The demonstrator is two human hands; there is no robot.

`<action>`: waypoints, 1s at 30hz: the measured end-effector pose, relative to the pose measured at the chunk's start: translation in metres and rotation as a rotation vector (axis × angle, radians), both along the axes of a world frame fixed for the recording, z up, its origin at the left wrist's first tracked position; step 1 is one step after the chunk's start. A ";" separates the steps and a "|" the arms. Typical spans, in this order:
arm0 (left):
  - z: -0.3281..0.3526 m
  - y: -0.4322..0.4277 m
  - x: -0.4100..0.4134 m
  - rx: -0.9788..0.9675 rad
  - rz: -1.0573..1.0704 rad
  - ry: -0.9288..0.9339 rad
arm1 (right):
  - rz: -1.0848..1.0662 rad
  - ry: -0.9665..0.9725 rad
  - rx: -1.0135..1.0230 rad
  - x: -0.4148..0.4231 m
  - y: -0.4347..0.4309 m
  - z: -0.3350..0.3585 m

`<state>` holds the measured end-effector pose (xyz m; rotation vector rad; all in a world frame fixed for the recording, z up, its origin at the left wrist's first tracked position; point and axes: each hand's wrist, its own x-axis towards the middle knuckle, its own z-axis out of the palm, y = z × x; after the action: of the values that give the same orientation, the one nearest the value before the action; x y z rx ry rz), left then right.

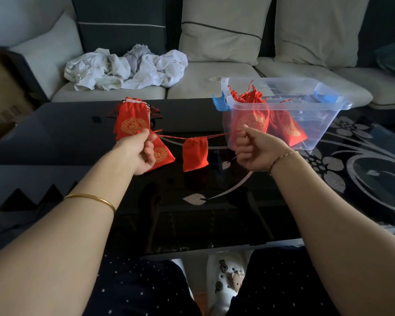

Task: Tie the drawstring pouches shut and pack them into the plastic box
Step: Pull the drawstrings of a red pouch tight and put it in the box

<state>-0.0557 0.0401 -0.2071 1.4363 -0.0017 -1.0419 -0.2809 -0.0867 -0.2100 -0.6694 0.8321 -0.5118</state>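
Observation:
A small red drawstring pouch (195, 153) hangs above the black table, its mouth gathered tight. Its red cord is stretched out sideways. My left hand (138, 153) pinches the left end of the cord and my right hand (258, 151) pinches the right end. A stack of flat red pouches with gold print (131, 120) lies on the table behind my left hand, and one more pouch (163, 155) lies partly under it. The clear plastic box (324, 119) with blue latches stands at the right and holds several tied red pouches (281, 124).
The black glass table (214, 220) has a silver flower pattern on its right side. Behind it a grey sofa (214, 76) carries a heap of white cloth (126, 69). My knees and a white clog (226, 281) show below the table's near edge.

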 end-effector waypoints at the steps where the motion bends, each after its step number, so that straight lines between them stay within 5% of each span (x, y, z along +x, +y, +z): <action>1: 0.002 -0.001 0.002 -0.060 0.073 0.140 | -0.039 -0.035 0.066 0.000 0.000 0.000; 5: 0.013 -0.004 -0.006 -0.255 0.272 0.271 | -0.236 -0.054 0.183 0.005 -0.001 -0.002; 10: 0.031 -0.012 -0.026 -0.408 0.071 -0.111 | -0.300 0.284 -0.438 0.012 0.004 0.006; 20: 0.033 -0.012 -0.056 -0.334 -0.553 -0.607 | -0.154 0.291 -1.244 0.047 0.036 0.042; 24: 0.033 -0.015 -0.061 -0.279 -0.561 -0.844 | -0.074 0.211 -1.275 0.053 0.045 0.045; 27: 0.033 -0.016 -0.063 -0.283 -0.515 -0.878 | -0.066 0.141 -1.065 0.052 0.040 0.042; 30: 0.033 -0.016 -0.063 -0.303 -0.520 -0.867 | 0.072 0.316 -0.944 0.045 0.034 0.033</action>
<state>-0.1186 0.0238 -0.1745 1.5297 -1.1581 -0.6948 -0.2357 -0.0525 -0.1767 -1.6736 0.8337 -0.7452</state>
